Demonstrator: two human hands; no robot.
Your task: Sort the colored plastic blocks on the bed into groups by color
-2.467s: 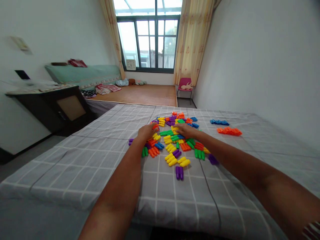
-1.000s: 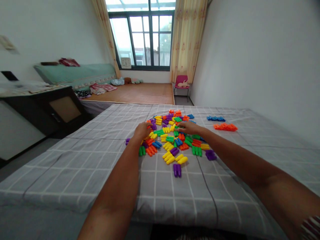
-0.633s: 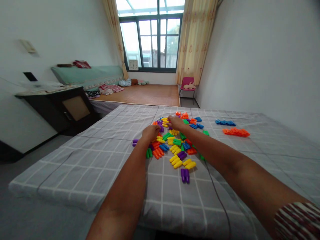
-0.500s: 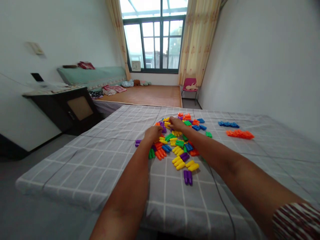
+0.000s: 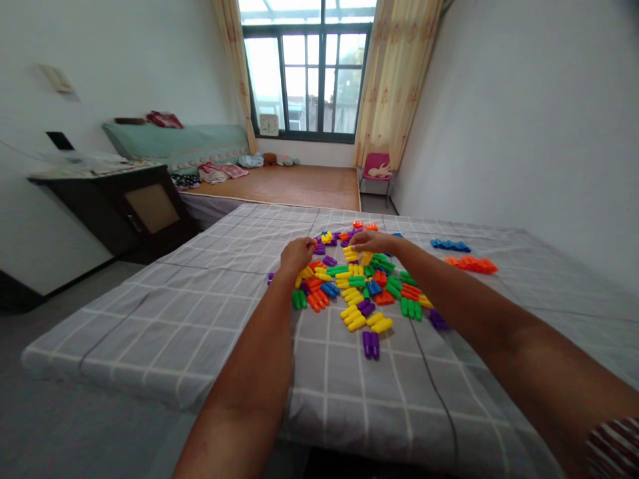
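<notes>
One head-worn camera looks forward and down across the cloth [image 5: 150,326] from its near edge, facing the window [image 5: 321,80] at the far end of the room. The wide view takes in both hands [image 5: 297,256] at middle range, with the forearms [image 5: 252,359] nearest the lens.

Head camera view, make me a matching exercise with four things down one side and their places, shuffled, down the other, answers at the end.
1. Orange row of blocks
2. Right hand
3. Clock
4. Pink chair

A. At the lower left corner of the window
B. In front of the right-hand curtain
C. Apart from the pile, near a blue row
D. Fingertips at a yellow block

Pairs: 1-C, 2-D, 3-A, 4-B
</notes>
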